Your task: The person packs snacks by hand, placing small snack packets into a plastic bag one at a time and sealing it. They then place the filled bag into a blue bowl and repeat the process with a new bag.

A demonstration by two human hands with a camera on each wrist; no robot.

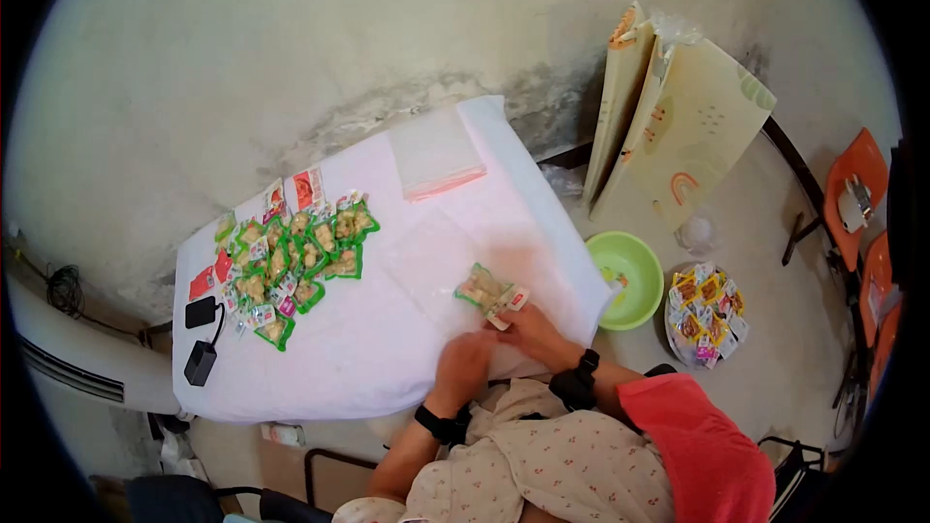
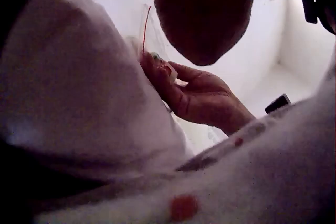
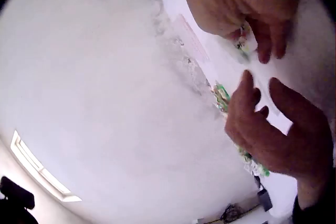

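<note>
My right hand [image 1: 535,333] grips a clear snack packet with green edges [image 1: 481,288] and pale pieces inside, together with small white sachets [image 1: 517,299], one with a red label. In the right wrist view, part of the packet [image 3: 243,44] shows under the fingers of that hand. My left hand [image 1: 463,368] is close beside it at the table's near edge; the right wrist view shows its thumb and forefinger apart. A clear plastic bag [image 1: 426,266] lies flat on the white-covered table just beyond both hands. Its thin red strip [image 2: 146,30] appears in the left wrist view.
Several green-edged packets [image 1: 291,257] are heaped on the table's left half, near a black adapter [image 1: 200,363]. A stack of clear bags [image 1: 436,157] lies at the back. Right of the table stand a green basin [image 1: 651,310], a container of yellow packets [image 1: 705,315] and a folded mat [image 1: 693,126].
</note>
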